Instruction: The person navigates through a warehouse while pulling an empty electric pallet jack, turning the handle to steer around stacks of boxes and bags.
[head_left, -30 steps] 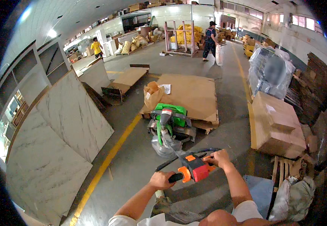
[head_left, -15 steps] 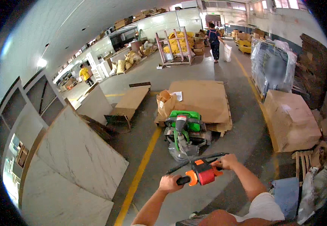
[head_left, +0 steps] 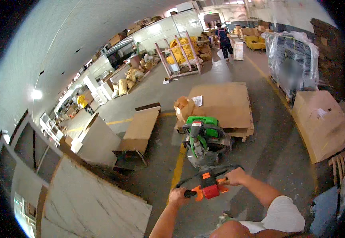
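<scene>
Both my hands hold the handle of a green and black powered pallet truck [head_left: 205, 139]. My left hand [head_left: 178, 197] is wrapped round the black grip on the left of the red, black and orange control head [head_left: 210, 186]. My right hand [head_left: 235, 177] is closed round the grip on its right side. In front of the truck's body lies a low pallet load of flat brown cardboard [head_left: 224, 101]. An open brown paper bag [head_left: 183, 107] sits on its near left corner beside a white sheet. The truck's forks are hidden.
White marble-patterned panels [head_left: 93, 198] lean at my left, past a low cardboard-topped cart [head_left: 140, 129]. To the right stand a large brown carton [head_left: 321, 123] and a plastic-wrapped stack [head_left: 289, 63]. Ahead, a person [head_left: 223, 39] walks beside a white sack [head_left: 238, 51]; another in yellow [head_left: 83, 102] is far left.
The view has tilted and moved slightly forward. The left panels and right carton sit lower and nearer the edges. Both hands keep their hold on the handle, and the truck stays before me.
</scene>
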`<state>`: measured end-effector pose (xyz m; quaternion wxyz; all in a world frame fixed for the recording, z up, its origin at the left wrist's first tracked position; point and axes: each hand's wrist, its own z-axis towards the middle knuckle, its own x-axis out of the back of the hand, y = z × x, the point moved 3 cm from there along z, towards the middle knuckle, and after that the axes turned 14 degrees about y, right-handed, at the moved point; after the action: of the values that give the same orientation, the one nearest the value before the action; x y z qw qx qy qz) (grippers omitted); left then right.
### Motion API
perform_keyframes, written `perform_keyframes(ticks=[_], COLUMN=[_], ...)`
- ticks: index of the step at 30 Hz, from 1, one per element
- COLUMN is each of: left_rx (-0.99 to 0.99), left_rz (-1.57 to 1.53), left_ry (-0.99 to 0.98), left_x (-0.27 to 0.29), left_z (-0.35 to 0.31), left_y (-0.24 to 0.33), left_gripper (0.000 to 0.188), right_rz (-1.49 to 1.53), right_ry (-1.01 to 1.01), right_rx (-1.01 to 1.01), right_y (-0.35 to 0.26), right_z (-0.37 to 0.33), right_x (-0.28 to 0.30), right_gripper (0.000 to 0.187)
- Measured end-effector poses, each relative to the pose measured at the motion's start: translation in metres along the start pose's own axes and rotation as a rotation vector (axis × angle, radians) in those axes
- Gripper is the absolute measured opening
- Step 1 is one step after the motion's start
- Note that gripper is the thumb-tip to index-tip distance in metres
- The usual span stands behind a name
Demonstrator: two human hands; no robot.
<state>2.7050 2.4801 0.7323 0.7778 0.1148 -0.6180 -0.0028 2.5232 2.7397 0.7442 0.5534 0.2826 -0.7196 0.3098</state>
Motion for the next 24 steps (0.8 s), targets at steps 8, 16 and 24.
perform_keyframes(ticks=[8,16,24], left_rx=[0.118,-0.145,-0.311], left_rz=[0.065,0.049,-0.124], left_ry=[0.085,0.052,0.175], left_x=[0.005,-0.013,-0.040], left_z=[0.167,0.325,0.471], left_y=[-0.185,-0.256,-0.252], left_gripper=[0.034,0.032,0.025], right_rz=[0.247,0.368,0.368], right_ry=[0.030,0.052,-0.010], right_rx=[0.064,-0.219,-0.347], right_y=[-0.047,-0.022,0.065], right_z=[0.215,0.321,0.411], right_x=[0.017,0.078,0.139], right_gripper=[0.087,0.094,0.085])
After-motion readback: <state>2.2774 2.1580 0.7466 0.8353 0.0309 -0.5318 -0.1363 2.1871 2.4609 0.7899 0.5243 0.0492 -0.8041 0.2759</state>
